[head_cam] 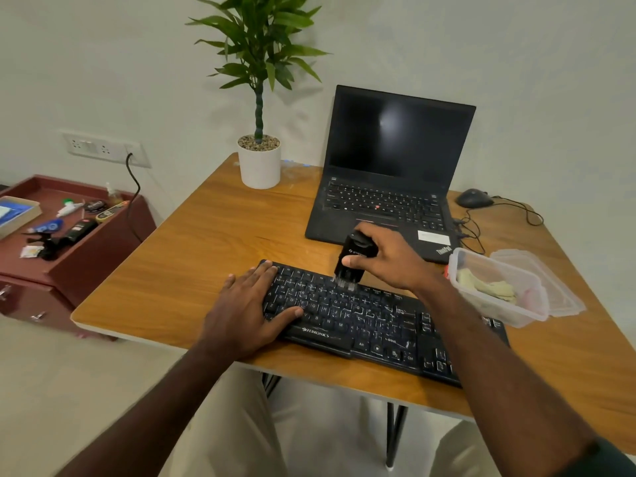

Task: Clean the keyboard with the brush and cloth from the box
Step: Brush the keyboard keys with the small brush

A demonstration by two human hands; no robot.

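A black keyboard [371,321] lies slanted across the front of the wooden table [213,242]. My left hand [247,311] rests flat on the keyboard's left end with its fingers straight. My right hand [389,259] grips a black brush [351,263] upright, and its pale bristles touch the keys of the upper rows. To the right stands a clear plastic box [495,287] holding a pale green cloth [488,287].
An open black laptop [389,173] stands behind the keyboard. A white pot with a plant [258,163] sits at the back left, a mouse [474,198] with cables at the back right. The box's lid [550,284] lies beside it. A red cabinet [69,235] with clutter stands left.
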